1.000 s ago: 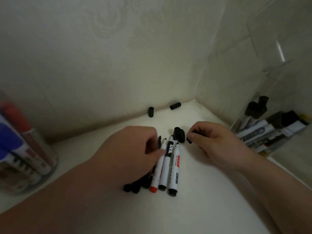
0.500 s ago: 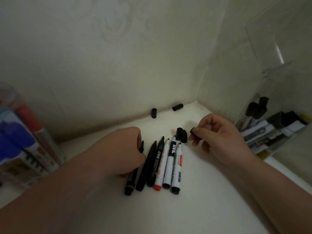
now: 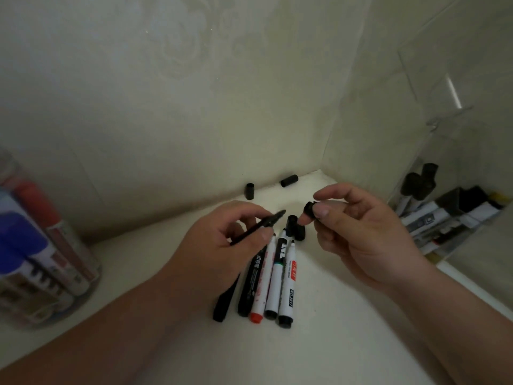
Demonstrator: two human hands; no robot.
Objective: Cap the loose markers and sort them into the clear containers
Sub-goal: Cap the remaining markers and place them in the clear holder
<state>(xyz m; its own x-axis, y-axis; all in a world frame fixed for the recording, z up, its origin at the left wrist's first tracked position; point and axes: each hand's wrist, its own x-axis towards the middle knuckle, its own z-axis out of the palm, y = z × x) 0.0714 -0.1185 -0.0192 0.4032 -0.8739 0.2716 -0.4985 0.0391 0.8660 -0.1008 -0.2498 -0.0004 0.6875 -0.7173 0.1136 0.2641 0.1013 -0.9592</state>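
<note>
- Head view, looking down: a person's two bare forearms reach over a white desk (image 3: 319, 351) tucked into the corner of pale walls.
- The left hand (image 3: 222, 243) has its fingers curled round a thin black uncapped marker (image 3: 251, 230). It holds the marker off the desk, with the tip pointing up and to the right.
- The right hand (image 3: 361, 240) pinches a small black plastic cap (image 3: 309, 208) between its thumb and fingers. The cap is near the marker's tip but not touching it.
- Below the hands, five more markers (image 3: 274, 282) lie side by side on the desk, two black and three white-bodied, their tips toward the corner.
- Two loose black caps (image 3: 292, 222) sit at those tips, and two further black caps (image 3: 250, 191) rest against the back wall.
- At the far left stands a clear round container (image 3: 88, 273) holding red and blue markers.
- At the right, a clear box-shaped container (image 3: 449, 151) holds white markers with black caps.
</note>
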